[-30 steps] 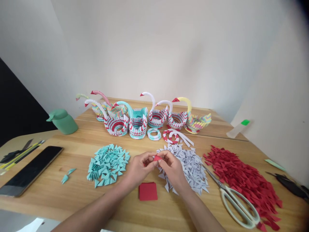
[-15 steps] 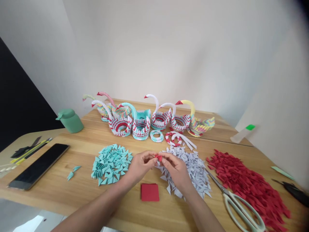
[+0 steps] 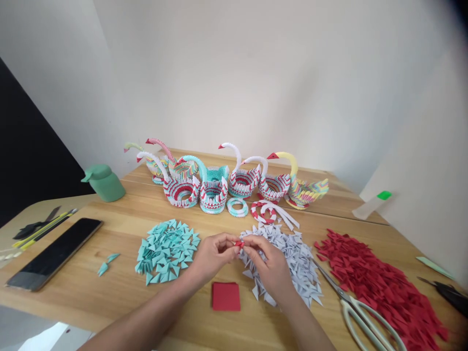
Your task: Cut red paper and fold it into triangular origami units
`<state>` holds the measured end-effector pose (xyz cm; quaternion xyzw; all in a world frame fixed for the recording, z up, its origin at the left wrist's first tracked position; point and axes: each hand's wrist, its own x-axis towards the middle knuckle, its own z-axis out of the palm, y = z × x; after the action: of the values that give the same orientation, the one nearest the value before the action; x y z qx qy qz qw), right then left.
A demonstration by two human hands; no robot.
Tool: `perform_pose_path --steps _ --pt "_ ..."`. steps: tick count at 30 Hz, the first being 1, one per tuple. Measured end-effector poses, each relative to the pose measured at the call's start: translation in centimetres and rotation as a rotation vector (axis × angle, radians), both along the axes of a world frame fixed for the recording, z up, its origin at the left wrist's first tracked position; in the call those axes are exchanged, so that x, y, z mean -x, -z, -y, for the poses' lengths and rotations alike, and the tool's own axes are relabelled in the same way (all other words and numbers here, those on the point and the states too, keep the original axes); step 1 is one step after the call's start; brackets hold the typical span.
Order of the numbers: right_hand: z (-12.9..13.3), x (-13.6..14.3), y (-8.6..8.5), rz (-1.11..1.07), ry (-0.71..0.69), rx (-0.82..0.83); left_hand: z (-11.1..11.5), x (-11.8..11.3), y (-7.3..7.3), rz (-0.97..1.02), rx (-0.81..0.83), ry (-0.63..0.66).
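Observation:
Between the fingertips of both hands is a small folded red paper piece [image 3: 239, 243], partly hidden by the fingers. My left hand [image 3: 216, 251] pinches it from the left, and my right hand [image 3: 267, 261] pinches it from the right. Below the hands lies a stack of red paper rectangles [image 3: 225, 296]. A heap of white folded paper triangles [image 3: 298, 263] spreads under and beside my right hand. To the left of my left hand sits a heap of teal paper triangles [image 3: 168, 251].
Several paper swans [image 3: 214, 195] stand at the back, with paper rings [image 3: 237, 207] before them. At right are scissors [image 3: 360, 312], a red triangle heap [image 3: 380, 287] and a glue bottle [image 3: 372, 205]. A phone [image 3: 54, 253] and a green lidded container [image 3: 106, 183] are at left.
Both hands stay together around the red paper piece, with the fingers slightly shifted and the piece turned a little. The view has moved slightly.

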<state>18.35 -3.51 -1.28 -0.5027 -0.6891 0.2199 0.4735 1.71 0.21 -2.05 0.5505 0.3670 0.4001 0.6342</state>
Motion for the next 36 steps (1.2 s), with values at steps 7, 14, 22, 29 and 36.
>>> perform_pose_path --steps 7,14,22,29,36 --pt "-0.5 -0.6 -0.5 0.259 -0.148 -0.371 0.0 0.1 -0.2 -0.020 0.052 0.025" --pt "-0.4 -1.0 -0.6 0.449 -0.195 -0.390 0.0 0.2 -0.4 -0.080 0.074 0.060" --pt "-0.4 -1.1 -0.5 0.370 -0.204 -0.249 0.3 0.7 -0.9 -0.146 0.004 0.133" --pt "-0.3 -1.0 -0.5 0.360 -0.257 -0.196 0.1 0.8 -0.6 -0.084 -0.097 0.164" --pt "-0.2 -0.6 -0.2 0.260 -0.213 -0.128 -0.2 0.6 0.2 0.001 -0.064 0.181"
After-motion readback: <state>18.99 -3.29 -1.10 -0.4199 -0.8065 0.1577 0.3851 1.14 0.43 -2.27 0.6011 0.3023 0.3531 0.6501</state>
